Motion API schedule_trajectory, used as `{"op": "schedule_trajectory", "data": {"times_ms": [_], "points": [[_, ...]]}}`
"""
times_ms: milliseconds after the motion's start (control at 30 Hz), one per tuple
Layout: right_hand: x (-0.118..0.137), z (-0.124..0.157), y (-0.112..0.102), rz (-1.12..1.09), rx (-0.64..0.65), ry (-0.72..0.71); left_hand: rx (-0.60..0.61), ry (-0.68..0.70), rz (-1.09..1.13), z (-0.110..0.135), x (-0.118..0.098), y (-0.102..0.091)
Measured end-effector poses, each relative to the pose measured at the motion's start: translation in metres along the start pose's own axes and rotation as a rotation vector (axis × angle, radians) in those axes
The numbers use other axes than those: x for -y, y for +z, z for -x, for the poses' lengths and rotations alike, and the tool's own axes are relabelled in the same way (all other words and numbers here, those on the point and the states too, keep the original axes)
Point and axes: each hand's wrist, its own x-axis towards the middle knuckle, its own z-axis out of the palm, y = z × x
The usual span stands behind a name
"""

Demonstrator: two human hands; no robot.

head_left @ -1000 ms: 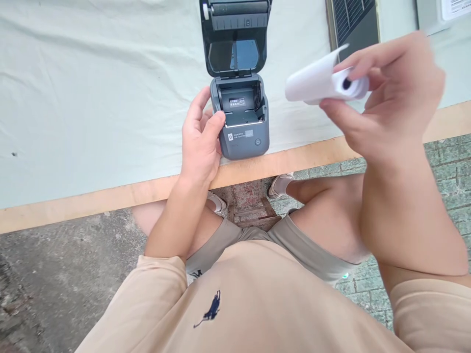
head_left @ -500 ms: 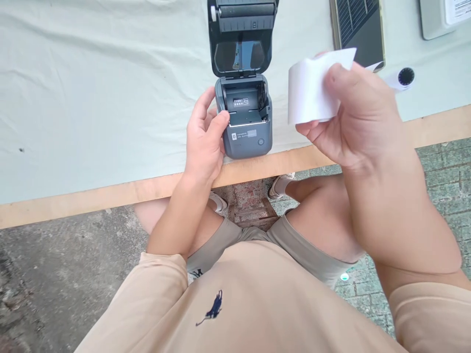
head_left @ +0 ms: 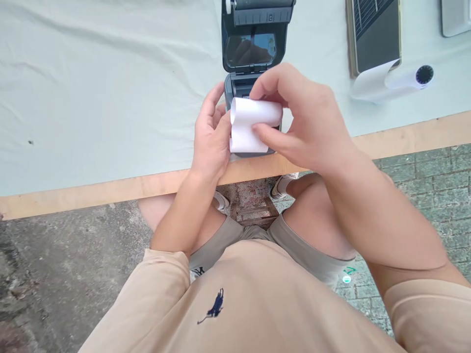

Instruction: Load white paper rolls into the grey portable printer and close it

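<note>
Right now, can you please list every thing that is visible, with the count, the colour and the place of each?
label printer: 1, dark grey, lid open, on the cloth near the table edge
paper roll: 1, white, held over the printer's open bay
second paper roll: 1, white with dark core, on the cloth at right, tail loose
phone: 1, dark, gold rim, above that roll
cloth: 1, pale green, covers the table
table: 1, light wood edge
left hand: 1, against the printer's left side
right hand: 1, grips the paper roll

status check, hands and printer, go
Right hand holds paper roll over open printer. Left hand steadies printer's side. Nothing blocking; second roll lies right.
</note>
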Motion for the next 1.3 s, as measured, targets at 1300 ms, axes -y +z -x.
{"op": "schedule_trajectory", "data": {"times_ms": [1300], "points": [[-0.011, 0.003, -0.008, 0.465, -0.051, 0.058, 0.108, 0.016, 0.004, 0.002, 0.006, 0.001]]}}
